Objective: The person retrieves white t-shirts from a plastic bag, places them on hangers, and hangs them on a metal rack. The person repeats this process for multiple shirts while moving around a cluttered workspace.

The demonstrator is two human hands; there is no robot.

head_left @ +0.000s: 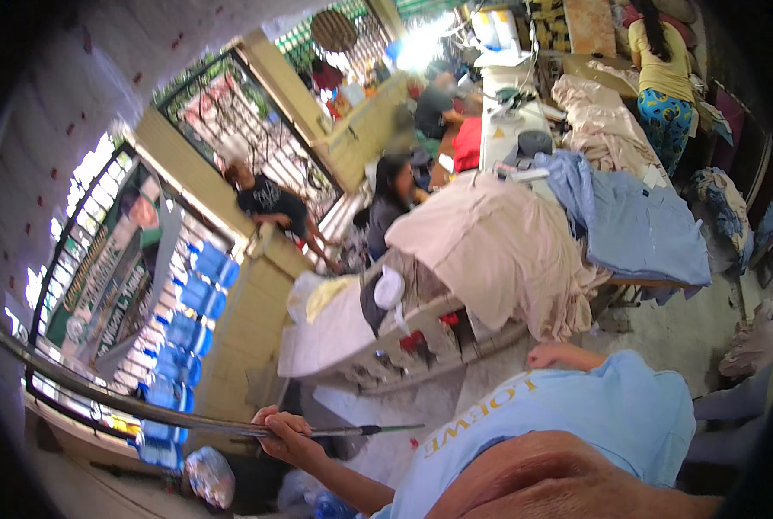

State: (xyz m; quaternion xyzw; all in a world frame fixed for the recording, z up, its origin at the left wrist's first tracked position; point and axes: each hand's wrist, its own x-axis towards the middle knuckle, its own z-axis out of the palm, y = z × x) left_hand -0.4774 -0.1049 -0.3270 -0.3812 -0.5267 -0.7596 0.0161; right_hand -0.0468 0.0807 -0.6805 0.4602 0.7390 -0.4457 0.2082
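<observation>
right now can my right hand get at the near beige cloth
Probably yes: the right hand shows just below the hanging edge of the near beige cloth, with nothing visible between them, though depth is hard to judge.

Gap between pole (188,419) and table (324,341)

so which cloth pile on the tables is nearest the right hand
The front beige pile, hanging just beyond the right hand; the blue pile is farther right, the other beige pile farther back.
</observation>
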